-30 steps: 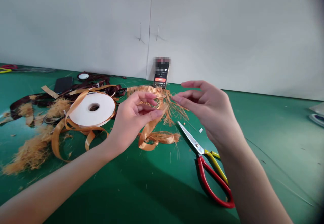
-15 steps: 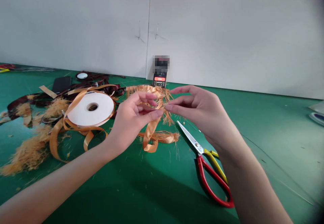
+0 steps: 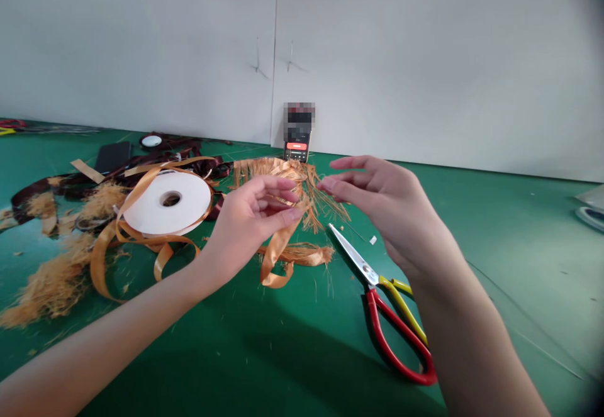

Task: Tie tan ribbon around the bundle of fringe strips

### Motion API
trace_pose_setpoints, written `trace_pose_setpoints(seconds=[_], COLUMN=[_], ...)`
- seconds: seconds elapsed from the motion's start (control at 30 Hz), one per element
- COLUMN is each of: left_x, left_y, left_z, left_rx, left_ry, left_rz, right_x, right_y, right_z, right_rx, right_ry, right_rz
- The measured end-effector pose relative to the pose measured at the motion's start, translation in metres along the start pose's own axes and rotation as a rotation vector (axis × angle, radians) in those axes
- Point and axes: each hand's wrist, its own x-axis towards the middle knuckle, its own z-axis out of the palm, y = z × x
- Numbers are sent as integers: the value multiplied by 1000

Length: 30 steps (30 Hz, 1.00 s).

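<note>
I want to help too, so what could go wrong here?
The scissors lie with their bare blades just below the right hand, so a careless reach down might nick a finger. The frayed gold ribbon hanging from the left hand could perhaps snag on the blades. Its loose threads might also tangle with the loops around the white ribbon spool if it swings that way.

Ribbon spool (image 3: pixel 151 212) left of scissors (image 3: pixel 358 261) on mat (image 3: pixel 542 247)
</note>
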Motion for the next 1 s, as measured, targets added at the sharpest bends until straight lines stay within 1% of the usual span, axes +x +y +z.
trace_pose_setpoints(seconds=[0.17,0.23,0.3,0.43,0.5,0.63,0.73,0.87,0.93,1.0], left_x=[-1,-1,-1,1,0,-1,-2,-3,-3,-3], left_y=[1,1,0,-2,-3,-4,-4,-4,-4,-4], left_z=[2,4,4,4,3,2,3,4,4,5], left_rx=[-12,-14,-8,14,10,0,4,6,5,-2], left_ry=[-21,-12,-14,-54,-49,-30,-28,-23,-28,-34], left_rz=[-18,-28,-36,-53,-51,-39,-32,-26,-27,-28], right_x=[-2,-2,-3,-4,-4,-4,-3,0,0,-1], right_y=[-2,-4,-6,-7,-7,-7,-6,-5,-5,-6], right_z=[1,2,4,7,8,7,6,4,3,2], right_rx=[-57,-55,-63,-97,-115,-131,-142,-96,-83,-84], right_ry=[-198,-229,-224,-219,-204,-147,-84,-7,-23,-95], right_rz=[132,167,180,189,195,205,174,171,183,201])
